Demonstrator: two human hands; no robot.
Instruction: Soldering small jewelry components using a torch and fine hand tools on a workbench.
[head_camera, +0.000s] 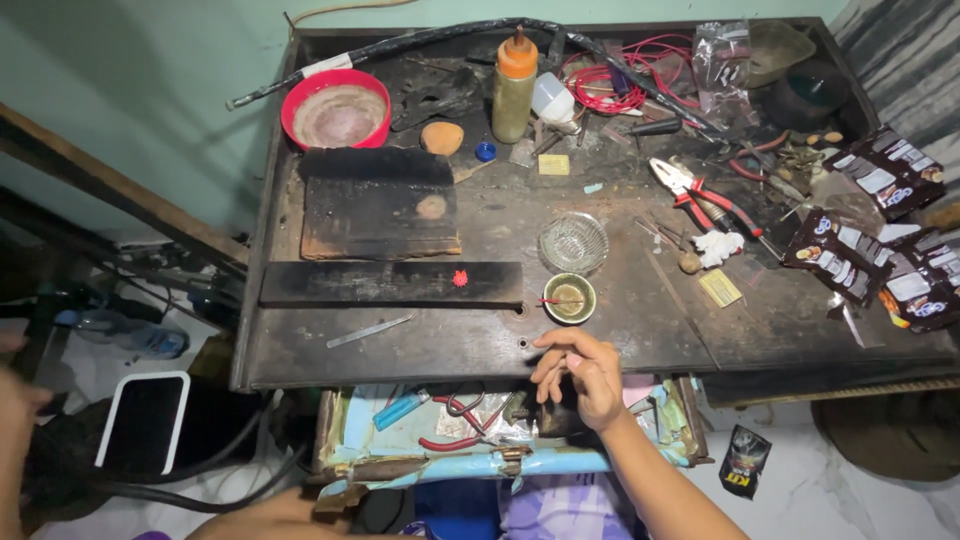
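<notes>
My right hand (582, 374) hangs over the front edge of a dark, stained workbench (640, 340), fingers apart and bent down above an open drawer (500, 462). It holds nothing that I can see; a dark object lies under its fingertips. Just beyond it stand a small green-rimmed bowl (570, 298) with a thin stick in it and a clear glass dish (573, 242). My left hand (15, 425) shows only partly at the far left edge, next to black cables (150, 490); its fingers are cut off. In the drawer lie a blue lighter (402, 408) and red-handled pliers (455, 425).
On the bench are a black slab (380, 205), a long black bar (390, 283), a metal file (370, 330), a red bowl (338, 112), an orange-capped bottle (514, 85), red wires (620, 85), red-handled pliers (705, 200) and dark sachets (900, 260). A white-edged tablet (145, 420) leans below left.
</notes>
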